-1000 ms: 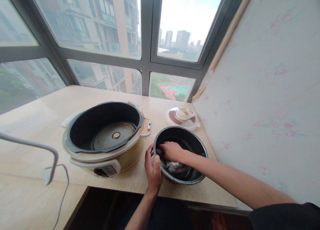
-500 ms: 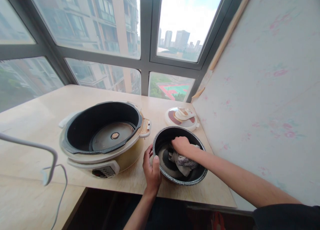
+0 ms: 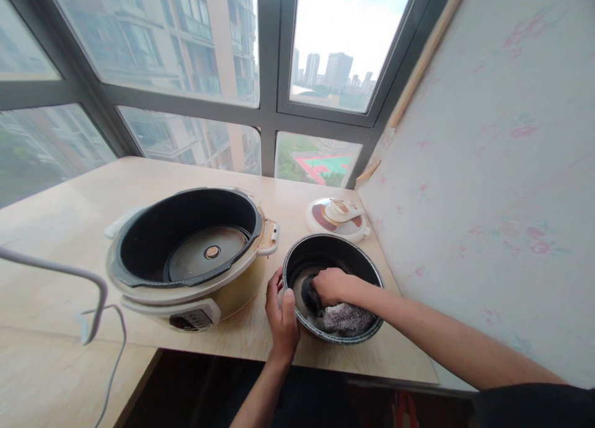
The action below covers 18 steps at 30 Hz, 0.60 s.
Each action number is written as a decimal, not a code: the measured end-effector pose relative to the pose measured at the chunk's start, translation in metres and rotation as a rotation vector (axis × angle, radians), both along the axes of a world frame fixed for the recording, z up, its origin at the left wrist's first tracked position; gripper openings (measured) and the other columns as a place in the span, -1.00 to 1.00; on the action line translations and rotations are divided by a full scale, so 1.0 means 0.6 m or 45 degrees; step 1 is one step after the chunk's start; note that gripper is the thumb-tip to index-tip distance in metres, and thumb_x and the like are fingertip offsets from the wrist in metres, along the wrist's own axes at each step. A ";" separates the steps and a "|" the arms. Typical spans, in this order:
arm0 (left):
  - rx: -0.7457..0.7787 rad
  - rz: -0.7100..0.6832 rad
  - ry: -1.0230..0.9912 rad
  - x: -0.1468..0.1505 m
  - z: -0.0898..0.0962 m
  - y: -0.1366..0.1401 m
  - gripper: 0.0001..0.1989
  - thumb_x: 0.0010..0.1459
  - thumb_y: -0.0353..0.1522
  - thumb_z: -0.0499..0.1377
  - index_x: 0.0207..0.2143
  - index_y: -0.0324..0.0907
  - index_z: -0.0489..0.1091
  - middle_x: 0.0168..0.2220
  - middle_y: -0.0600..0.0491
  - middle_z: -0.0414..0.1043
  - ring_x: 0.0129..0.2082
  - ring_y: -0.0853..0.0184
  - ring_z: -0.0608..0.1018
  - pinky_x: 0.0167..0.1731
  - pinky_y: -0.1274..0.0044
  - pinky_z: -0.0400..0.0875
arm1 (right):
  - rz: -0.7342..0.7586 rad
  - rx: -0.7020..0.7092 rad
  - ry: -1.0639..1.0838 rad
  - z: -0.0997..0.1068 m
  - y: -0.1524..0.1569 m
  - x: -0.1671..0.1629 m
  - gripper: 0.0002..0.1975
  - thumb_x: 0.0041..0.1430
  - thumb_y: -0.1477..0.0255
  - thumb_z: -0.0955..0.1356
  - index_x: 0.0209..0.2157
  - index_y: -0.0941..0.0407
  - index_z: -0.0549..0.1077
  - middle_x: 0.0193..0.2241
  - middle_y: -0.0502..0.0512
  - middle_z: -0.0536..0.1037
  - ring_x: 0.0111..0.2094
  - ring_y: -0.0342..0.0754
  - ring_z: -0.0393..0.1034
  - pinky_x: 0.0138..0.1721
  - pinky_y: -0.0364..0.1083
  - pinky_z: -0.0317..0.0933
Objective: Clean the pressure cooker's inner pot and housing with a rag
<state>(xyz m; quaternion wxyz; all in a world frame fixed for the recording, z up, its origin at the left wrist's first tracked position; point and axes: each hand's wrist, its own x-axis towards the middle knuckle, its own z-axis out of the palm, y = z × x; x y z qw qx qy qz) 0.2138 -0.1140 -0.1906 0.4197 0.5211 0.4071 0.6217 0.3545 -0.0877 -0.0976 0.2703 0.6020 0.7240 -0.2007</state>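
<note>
A dark round inner pot (image 3: pixel 341 248) stands near the front edge of the wooden counter. My left hand (image 3: pixel 282 323) grips its left rim, thumb over the edge and fingers against the outside. Inside the pot, my right hand (image 3: pixel 331 287) is closed on a greyish cloth (image 3: pixel 349 318) and presses it toward the pot's bottom. Part of the cloth bunches below the hand toward the near wall; the fingertips are hidden. To the left sits the electric pressure cooker body (image 3: pixel 232 295), its black cavity uncovered.
Behind the pot lies a white and brown lid (image 3: pixel 337 219), close to the flowered wall (image 3: pixel 502 230). A grey cable (image 3: pixel 60 265) hangs at the left. Windows (image 3: pixel 186 44) rise behind the counter (image 3: pixel 274 199), whose front edge drops to a dark space.
My right hand has moved down and slightly left inside the pot, and the cloth has shifted and bunched differently. My left hand keeps its hold on the rim.
</note>
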 end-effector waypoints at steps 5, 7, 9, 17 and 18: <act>-0.001 0.002 -0.027 0.001 -0.003 0.000 -0.58 0.31 -0.25 0.08 0.16 -0.18 0.41 0.14 -0.14 0.48 0.14 0.12 0.51 0.13 0.33 0.39 | 0.183 -0.068 0.208 0.005 0.000 -0.027 -0.59 0.08 0.42 0.43 -0.01 0.21 0.61 -0.12 0.38 0.67 -0.10 0.24 0.61 -0.20 -0.03 0.42; -0.014 -0.002 -0.039 0.001 -0.004 -0.001 -0.57 0.31 -0.25 0.08 0.17 -0.18 0.40 0.15 -0.14 0.47 0.15 0.12 0.51 0.14 0.33 0.39 | 0.179 -0.032 0.333 -0.003 0.002 -0.030 -0.61 0.09 0.44 0.42 -0.02 0.21 0.61 -0.14 0.38 0.68 -0.13 0.22 0.61 -0.22 -0.04 0.39; -0.027 -0.004 -0.051 0.001 -0.005 -0.001 -0.57 0.31 -0.26 0.07 0.17 -0.18 0.40 0.16 -0.14 0.47 0.15 0.12 0.51 0.14 0.32 0.39 | 0.093 0.050 0.461 -0.016 0.005 -0.027 -0.63 0.09 0.44 0.41 -0.05 0.20 0.60 -0.14 0.36 0.68 -0.14 0.21 0.60 -0.22 -0.04 0.37; -0.028 -0.024 -0.012 -0.004 -0.005 -0.002 -0.57 0.30 -0.29 0.08 0.17 -0.18 0.42 0.15 -0.13 0.49 0.18 0.12 0.50 0.17 0.32 0.38 | -0.539 0.403 0.950 -0.045 0.031 0.010 -0.70 0.00 0.49 0.43 -0.16 0.18 0.56 -0.14 0.18 0.65 -0.10 0.10 0.51 -0.10 -0.05 0.29; -0.028 -0.023 -0.008 -0.005 -0.006 -0.002 -0.57 0.30 -0.29 0.08 0.17 -0.18 0.42 0.15 -0.13 0.48 0.18 0.12 0.49 0.17 0.31 0.38 | -0.588 0.403 1.022 -0.042 0.032 0.013 -0.73 -0.02 0.48 0.44 -0.20 0.18 0.56 -0.19 0.14 0.64 -0.15 0.08 0.50 -0.11 -0.05 0.29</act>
